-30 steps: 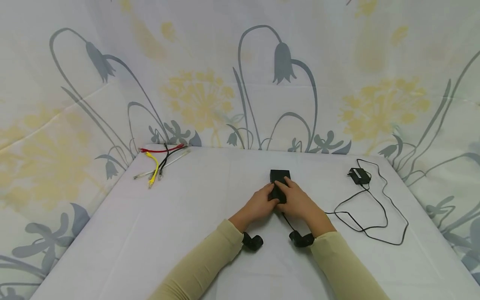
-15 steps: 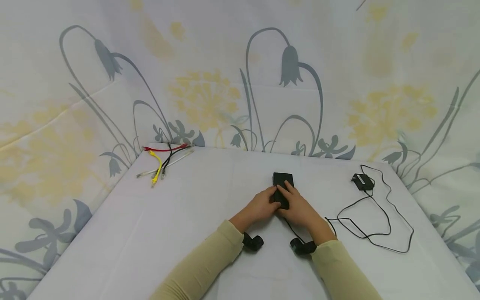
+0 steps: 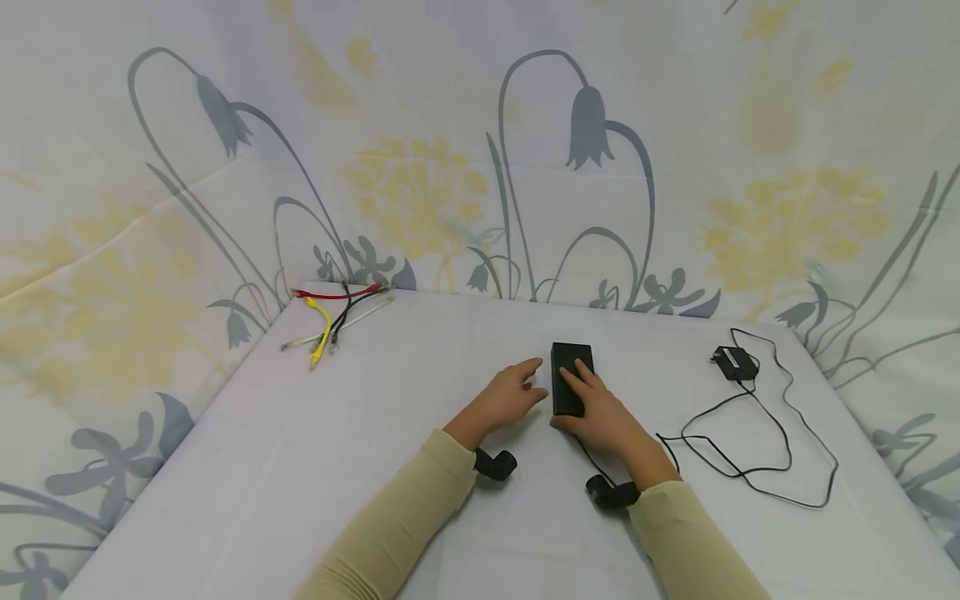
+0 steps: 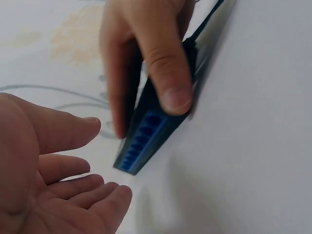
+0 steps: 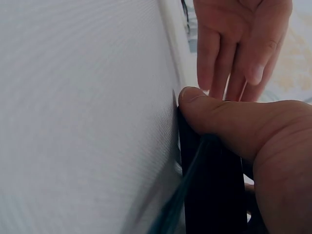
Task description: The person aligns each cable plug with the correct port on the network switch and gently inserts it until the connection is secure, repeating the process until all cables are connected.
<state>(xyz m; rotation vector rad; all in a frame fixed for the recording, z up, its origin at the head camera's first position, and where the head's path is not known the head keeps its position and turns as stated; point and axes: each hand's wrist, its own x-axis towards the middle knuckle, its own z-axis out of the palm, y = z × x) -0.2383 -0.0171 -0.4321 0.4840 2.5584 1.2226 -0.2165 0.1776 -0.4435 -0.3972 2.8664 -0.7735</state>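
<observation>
A black box-shaped network switch [image 3: 566, 367] lies at the middle of the white table. My right hand [image 3: 609, 418] holds it, thumb at its near end and fingers over its top and right side. In the left wrist view a row of blue-lit ports [image 4: 144, 139] runs along the side of the switch that faces my left hand [image 3: 501, 402]. That hand is off to the left, a small gap from the switch, with relaxed fingers and nothing in them. A thin black cord [image 5: 180, 195] comes out of the switch near my right thumb.
Several short network cables, among them a red one [image 3: 337, 294] and a yellow one [image 3: 322, 329], lie at the back left. On the right sits a black power adapter [image 3: 735, 363], its cord [image 3: 787, 433] looped over the table. A flower-patterned cloth [image 3: 420, 200] hangs behind.
My left hand has let go of the switch and drawn back to the left. The right hand keeps its hold. The whole head view has shifted slightly.
</observation>
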